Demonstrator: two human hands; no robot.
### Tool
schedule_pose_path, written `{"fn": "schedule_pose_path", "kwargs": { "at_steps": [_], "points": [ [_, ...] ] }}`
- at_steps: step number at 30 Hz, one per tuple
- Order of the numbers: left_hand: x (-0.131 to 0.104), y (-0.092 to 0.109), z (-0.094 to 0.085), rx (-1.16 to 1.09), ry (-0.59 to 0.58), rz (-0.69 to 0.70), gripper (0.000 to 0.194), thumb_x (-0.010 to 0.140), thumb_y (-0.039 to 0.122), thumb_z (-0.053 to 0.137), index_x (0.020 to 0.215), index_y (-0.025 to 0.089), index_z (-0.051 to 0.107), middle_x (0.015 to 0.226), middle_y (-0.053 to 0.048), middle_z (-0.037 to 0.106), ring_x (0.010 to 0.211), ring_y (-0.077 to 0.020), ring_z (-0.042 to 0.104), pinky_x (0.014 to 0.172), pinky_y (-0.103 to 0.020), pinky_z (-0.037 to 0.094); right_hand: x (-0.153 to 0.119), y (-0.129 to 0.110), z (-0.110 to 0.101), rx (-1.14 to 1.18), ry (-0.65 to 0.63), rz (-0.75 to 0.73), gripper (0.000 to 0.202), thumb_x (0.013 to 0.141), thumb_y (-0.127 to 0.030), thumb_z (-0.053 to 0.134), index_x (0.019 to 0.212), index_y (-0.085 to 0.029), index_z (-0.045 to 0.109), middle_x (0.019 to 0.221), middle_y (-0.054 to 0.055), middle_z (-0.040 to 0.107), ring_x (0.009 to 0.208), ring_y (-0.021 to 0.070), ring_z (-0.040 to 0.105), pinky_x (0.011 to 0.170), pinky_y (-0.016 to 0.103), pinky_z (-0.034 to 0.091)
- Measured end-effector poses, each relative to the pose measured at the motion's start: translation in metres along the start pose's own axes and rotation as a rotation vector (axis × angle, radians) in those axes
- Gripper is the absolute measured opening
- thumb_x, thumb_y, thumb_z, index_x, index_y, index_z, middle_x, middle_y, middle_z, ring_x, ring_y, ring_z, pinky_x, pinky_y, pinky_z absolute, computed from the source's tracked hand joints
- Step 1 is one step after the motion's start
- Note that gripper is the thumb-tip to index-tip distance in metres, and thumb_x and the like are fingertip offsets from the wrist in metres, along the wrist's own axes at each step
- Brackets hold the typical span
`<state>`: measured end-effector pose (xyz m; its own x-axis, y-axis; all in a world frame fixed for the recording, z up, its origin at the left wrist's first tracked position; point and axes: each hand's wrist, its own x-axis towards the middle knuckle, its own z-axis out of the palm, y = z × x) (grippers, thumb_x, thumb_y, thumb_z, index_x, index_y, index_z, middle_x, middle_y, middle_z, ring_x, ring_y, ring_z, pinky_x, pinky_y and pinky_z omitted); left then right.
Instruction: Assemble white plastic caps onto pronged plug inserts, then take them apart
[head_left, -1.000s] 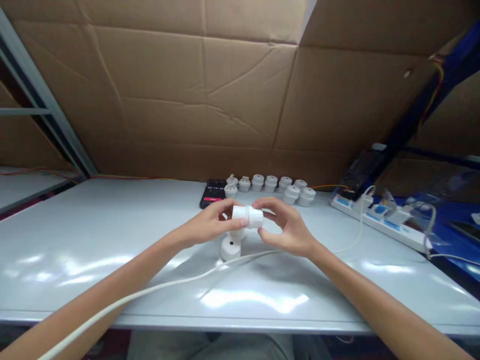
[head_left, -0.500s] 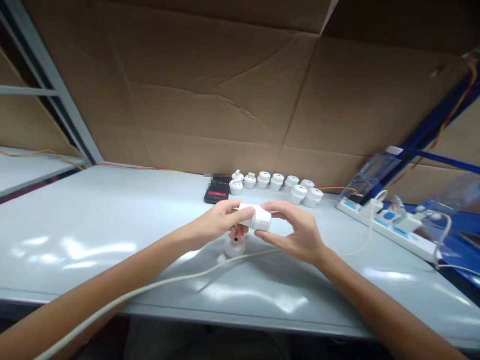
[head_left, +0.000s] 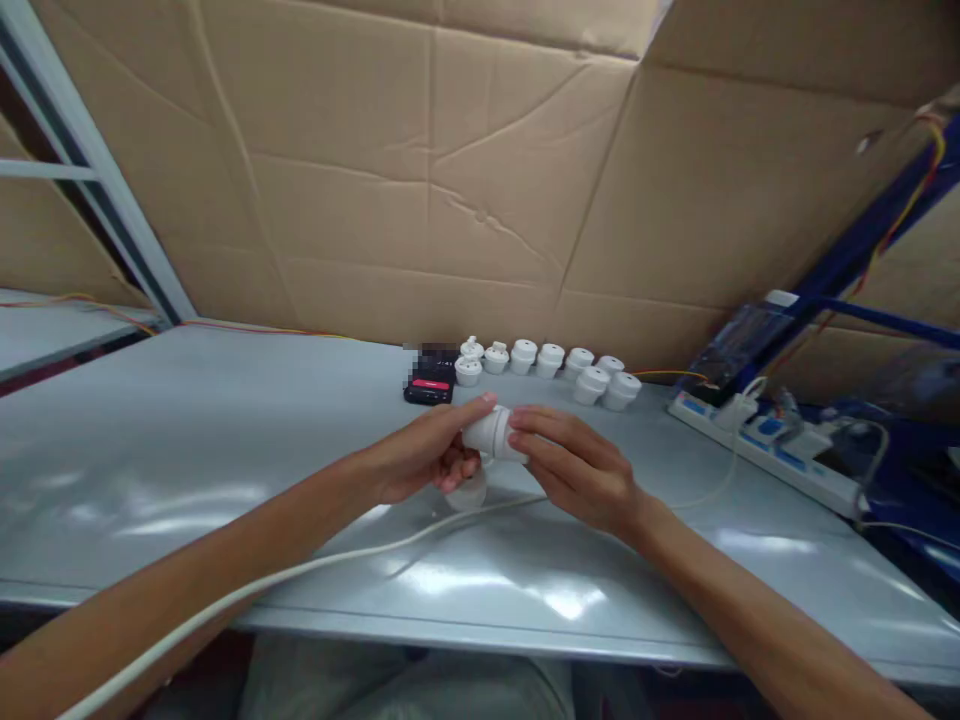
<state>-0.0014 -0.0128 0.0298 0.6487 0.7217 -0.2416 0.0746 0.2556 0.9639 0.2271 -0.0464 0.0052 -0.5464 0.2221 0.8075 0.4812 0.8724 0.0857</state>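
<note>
A white cylindrical plastic device (head_left: 491, 434) is held between my two hands above the middle of the table. A seam runs round it. My left hand (head_left: 431, 447) is closed on its left part, thumb along the top and the other fingers curled below. My right hand (head_left: 581, 462) grips its right end with the fingertips laid over it; the thumb is hidden. Just below my left hand a white translucent round piece (head_left: 466, 492) stands on the table, partly covered by the fingers. A white cable (head_left: 405, 543) crosses in front of it.
Several similar white round devices (head_left: 551, 360) stand in a group at the back, beside a dark phone (head_left: 430, 385). A white power strip (head_left: 780, 455) with plugs lies at the right. Cardboard (head_left: 360, 180) lines the wall behind the grey table (head_left: 225, 420).
My right-hand fingers have moved from holding the device's end at top and bottom to lying over its right side. The device is turned slightly, and a seam shows. The view has shifted a little.
</note>
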Motion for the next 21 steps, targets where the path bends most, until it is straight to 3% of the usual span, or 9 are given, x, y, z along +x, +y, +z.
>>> {"fn": "schedule_pose_path", "kwargs": {
  "at_steps": [4,7,9,12,14,18,21],
  "points": [
    [0.0,-0.0013,-0.0019,0.025,-0.032,-0.034,0.06,0.092,0.073,0.052,0.083,0.014,0.063,0.052,0.003,0.055,0.037,-0.0057,0.038,0.043,-0.021,0.027,0.0009,-0.0025,0.003,0.036,-0.012,0.078,0.054,0.09,-0.009,0.07,0.139,-0.03,0.063,0.124,0.008,0.077,0.112,0.025,0.075,0.098,0.039,0.064],
    [-0.0025,-0.0005,-0.0002,0.066,-0.036,0.097,0.057,0.089,0.071,0.06,0.091,0.014,0.064,0.063,0.001,0.06,0.049,-0.0089,0.052,0.052,-0.023,0.04,-0.0002,-0.0028,0.0053,0.082,0.019,0.259,0.048,0.082,-0.025,0.084,0.129,-0.027,0.069,0.11,0.009,0.08,0.091,0.0262,0.079,0.079,0.038,0.069],
    [-0.0041,-0.0001,0.0008,0.127,0.0,0.201,0.052,0.086,0.066,0.068,0.095,0.016,0.063,0.072,0.0,0.064,0.063,-0.0132,0.062,0.062,-0.025,0.047,-0.0021,-0.0022,0.0067,0.179,0.006,0.431,0.046,0.08,-0.033,0.087,0.123,-0.027,0.071,0.098,0.005,0.08,0.071,0.0223,0.077,0.063,0.034,0.067],
    [-0.0042,-0.0005,-0.0009,0.229,0.054,0.307,0.043,0.086,0.057,0.072,0.102,0.018,0.063,0.083,-0.001,0.068,0.077,-0.0164,0.066,0.072,-0.027,0.05,-0.0036,-0.0016,0.0079,0.295,-0.021,0.591,0.045,0.082,-0.035,0.085,0.124,-0.026,0.07,0.091,0.003,0.08,0.063,0.0192,0.074,0.057,0.032,0.065],
    [-0.0033,-0.0007,-0.0035,0.239,0.056,0.329,0.042,0.087,0.053,0.073,0.107,0.018,0.063,0.089,-0.003,0.07,0.078,-0.0165,0.067,0.073,-0.028,0.051,-0.0024,-0.0017,0.0078,0.249,0.004,0.548,0.047,0.083,-0.034,0.085,0.126,-0.026,0.07,0.096,0.004,0.08,0.072,0.0217,0.076,0.065,0.035,0.066],
    [-0.0048,0.0003,-0.0039,0.173,0.035,0.28,0.049,0.082,0.056,0.078,0.103,0.016,0.062,0.085,-0.004,0.07,0.068,-0.0152,0.067,0.066,-0.027,0.051,0.001,-0.0015,0.0051,0.068,0.052,0.307,0.052,0.086,-0.025,0.083,0.135,-0.03,0.067,0.119,0.008,0.078,0.102,0.0271,0.077,0.089,0.041,0.066],
    [-0.0088,0.0003,0.0014,0.124,0.003,0.207,0.051,0.086,0.064,0.071,0.099,0.015,0.063,0.074,-0.002,0.067,0.057,-0.0121,0.062,0.055,-0.023,0.044,-0.001,-0.0007,0.0014,-0.015,0.046,0.151,0.061,0.091,-0.013,0.073,0.147,-0.034,0.059,0.128,0.008,0.075,0.108,0.0248,0.076,0.092,0.037,0.066]
  ]
}}
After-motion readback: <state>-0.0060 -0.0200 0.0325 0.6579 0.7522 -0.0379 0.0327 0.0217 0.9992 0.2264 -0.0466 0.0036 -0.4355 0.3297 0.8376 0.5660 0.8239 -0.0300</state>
